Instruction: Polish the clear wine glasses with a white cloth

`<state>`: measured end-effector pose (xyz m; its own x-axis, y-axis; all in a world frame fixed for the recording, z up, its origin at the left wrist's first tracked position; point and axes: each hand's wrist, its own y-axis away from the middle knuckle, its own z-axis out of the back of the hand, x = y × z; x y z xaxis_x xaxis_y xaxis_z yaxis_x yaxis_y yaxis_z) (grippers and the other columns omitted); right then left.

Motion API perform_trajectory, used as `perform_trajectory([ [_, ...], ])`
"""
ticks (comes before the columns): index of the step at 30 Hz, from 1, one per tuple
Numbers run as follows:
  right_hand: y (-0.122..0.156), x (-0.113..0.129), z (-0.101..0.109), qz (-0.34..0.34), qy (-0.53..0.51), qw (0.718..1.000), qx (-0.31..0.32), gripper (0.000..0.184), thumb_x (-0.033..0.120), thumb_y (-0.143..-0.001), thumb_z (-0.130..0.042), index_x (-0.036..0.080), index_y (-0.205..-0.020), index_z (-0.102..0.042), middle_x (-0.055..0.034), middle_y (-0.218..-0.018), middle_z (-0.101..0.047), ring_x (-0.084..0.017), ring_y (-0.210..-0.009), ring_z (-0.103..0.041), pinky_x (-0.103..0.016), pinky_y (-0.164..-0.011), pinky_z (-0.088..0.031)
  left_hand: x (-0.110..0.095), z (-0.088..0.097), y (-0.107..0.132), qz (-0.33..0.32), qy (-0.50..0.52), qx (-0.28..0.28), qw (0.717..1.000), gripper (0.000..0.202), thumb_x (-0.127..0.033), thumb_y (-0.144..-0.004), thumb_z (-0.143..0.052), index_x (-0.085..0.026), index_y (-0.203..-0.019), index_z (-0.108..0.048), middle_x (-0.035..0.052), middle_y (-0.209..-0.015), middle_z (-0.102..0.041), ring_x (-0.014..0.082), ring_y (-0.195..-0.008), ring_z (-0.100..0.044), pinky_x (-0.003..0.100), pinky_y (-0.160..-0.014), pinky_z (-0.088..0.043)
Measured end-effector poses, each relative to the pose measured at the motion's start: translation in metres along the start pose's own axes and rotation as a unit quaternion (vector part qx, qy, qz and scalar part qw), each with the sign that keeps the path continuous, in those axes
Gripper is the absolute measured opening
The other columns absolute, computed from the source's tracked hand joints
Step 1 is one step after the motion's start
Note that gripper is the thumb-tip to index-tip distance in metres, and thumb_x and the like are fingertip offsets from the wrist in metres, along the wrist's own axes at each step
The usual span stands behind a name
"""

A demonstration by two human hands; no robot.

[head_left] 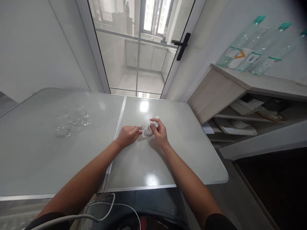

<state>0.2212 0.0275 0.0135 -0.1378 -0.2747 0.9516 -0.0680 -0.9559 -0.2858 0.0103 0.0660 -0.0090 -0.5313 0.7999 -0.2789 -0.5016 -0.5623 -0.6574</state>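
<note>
Above the right-hand part of the table, my right hand (160,132) is closed around a small white bundle (148,129), with the thumb lying across it. The bundle looks soft or wrapped, and its exact kind is hard to make out. My left hand (129,134) meets it from the left, thumb and fingertips pinched together at its edge. A thin, clear, shiny bit shows at that pinch, apparently clear plastic wrapping. The fingers of the right hand hide part of the bundle.
Crumpled clear plastic wrappers (76,123) lie on the left part of the table (96,169). A metal seam divides the tabletop. Several clear bottles (254,60) with green caps stand on a wooden shelf unit (227,86) at right. A white cable (107,206) crosses my lap; a glass door (134,64) stands beyond.
</note>
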Motion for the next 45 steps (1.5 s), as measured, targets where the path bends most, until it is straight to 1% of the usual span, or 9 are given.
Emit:
perform_trajectory([
  [4,-0.004,-0.007,-0.001,-0.033,0.030,0.999,-0.020,0.053,0.049,-0.091,-0.069,0.021,-0.135,-0.061,-0.0023,-0.092,-0.061,-0.019,-0.080,-0.054,-0.031,-0.076,-0.048,-0.002,0.001,-0.002,-0.021,-0.024,0.036,0.999,0.022,-0.025,-0.096,-0.057,-0.019,-0.078,-0.068,0.0042,-0.066,-0.067,0.0149,-0.056,-0.059,0.028,-0.056,-0.039],
  [7,-0.004,-0.007,-0.001,-0.026,-0.049,0.998,0.025,0.062,0.048,-0.087,-0.076,0.023,-0.142,-0.058,-0.0012,-0.091,-0.062,-0.018,-0.080,-0.056,-0.030,-0.076,-0.049,-0.005,-0.002,-0.004,0.105,0.098,0.018,0.989,0.020,-0.032,-0.091,-0.067,-0.019,-0.076,-0.068,0.0026,-0.064,-0.067,0.0138,-0.055,-0.057,0.027,-0.056,-0.039],
  [11,-0.004,-0.001,0.002,-0.008,-0.166,0.986,-0.018,0.053,0.046,-0.087,-0.078,0.025,-0.133,-0.063,0.0004,-0.088,-0.062,-0.015,-0.075,-0.057,-0.026,-0.071,-0.050,-0.006,-0.002,-0.010,0.298,0.373,0.056,0.877,0.034,-0.047,-0.082,-0.080,-0.017,-0.073,-0.068,0.0008,-0.060,-0.065,0.0106,-0.047,-0.051,0.024,-0.048,-0.038],
  [13,-0.006,0.001,0.008,-0.019,-0.228,0.971,-0.074,0.046,0.048,-0.091,-0.074,0.026,-0.130,-0.063,0.0023,-0.082,-0.060,-0.012,-0.067,-0.055,-0.024,-0.064,-0.049,-0.005,0.000,-0.012,0.328,0.468,0.087,0.816,0.039,-0.050,-0.081,-0.081,-0.015,-0.071,-0.067,0.0004,-0.057,-0.063,0.0090,-0.043,-0.048,0.023,-0.044,-0.035],
  [15,-0.011,0.002,0.015,-0.033,-0.277,0.953,-0.114,0.047,0.049,-0.093,-0.072,0.028,-0.132,-0.060,0.0035,-0.078,-0.060,-0.012,-0.062,-0.054,-0.023,-0.059,-0.048,-0.004,0.003,-0.013,0.327,0.514,0.080,0.789,0.040,-0.052,-0.082,-0.081,-0.015,-0.073,-0.068,0.0010,-0.059,-0.065,0.0085,-0.044,-0.050,0.023,-0.045,-0.036],
  [21,-0.014,-0.004,0.011,-0.036,-0.308,0.944,-0.113,0.039,0.053,-0.092,-0.070,0.027,-0.120,-0.060,-0.0031,-0.106,-0.069,-0.017,-0.088,-0.066,-0.028,-0.077,-0.055,-0.006,-0.001,-0.015,0.325,0.548,0.045,0.769,0.044,-0.058,-0.086,-0.076,-0.014,-0.088,-0.072,0.0064,-0.073,-0.073,0.0145,-0.055,-0.066,0.026,-0.057,-0.051],
  [31,0.002,-0.013,-0.026,-0.104,-0.295,0.947,0.070,0.041,0.060,-0.096,-0.064,0.022,-0.112,-0.066,-0.0052,-0.100,-0.070,-0.020,-0.088,-0.065,-0.031,-0.076,-0.054,-0.007,-0.006,-0.015,0.338,0.544,0.042,0.767,0.044,-0.059,-0.087,-0.074,-0.015,-0.082,-0.071,0.0007,-0.059,-0.066,0.0133,-0.052,-0.060,0.024,-0.055,-0.046],
  [40,0.001,-0.002,-0.014,-0.055,-0.292,0.954,0.049,0.052,0.051,-0.088,-0.078,0.027,-0.130,-0.060,-0.0028,-0.101,-0.069,-0.018,-0.083,-0.065,-0.030,-0.076,-0.055,-0.011,-0.010,-0.012,0.315,0.586,0.145,0.732,0.049,-0.063,-0.088,-0.071,-0.014,-0.086,-0.072,0.0029,-0.069,-0.069,0.0141,-0.060,-0.061,0.027,-0.062,-0.052],
  [45,-0.001,-0.007,-0.019,-0.060,-0.292,0.952,0.073,0.054,0.056,-0.083,-0.082,0.024,-0.122,-0.064,-0.0058,-0.105,-0.070,-0.020,-0.091,-0.066,-0.032,-0.084,-0.055,-0.004,-0.014,-0.010,0.326,0.512,0.066,0.792,0.041,-0.053,-0.083,-0.078,-0.013,-0.076,-0.073,0.0017,-0.067,-0.067,0.0133,-0.061,-0.058,0.024,-0.059,-0.044],
])
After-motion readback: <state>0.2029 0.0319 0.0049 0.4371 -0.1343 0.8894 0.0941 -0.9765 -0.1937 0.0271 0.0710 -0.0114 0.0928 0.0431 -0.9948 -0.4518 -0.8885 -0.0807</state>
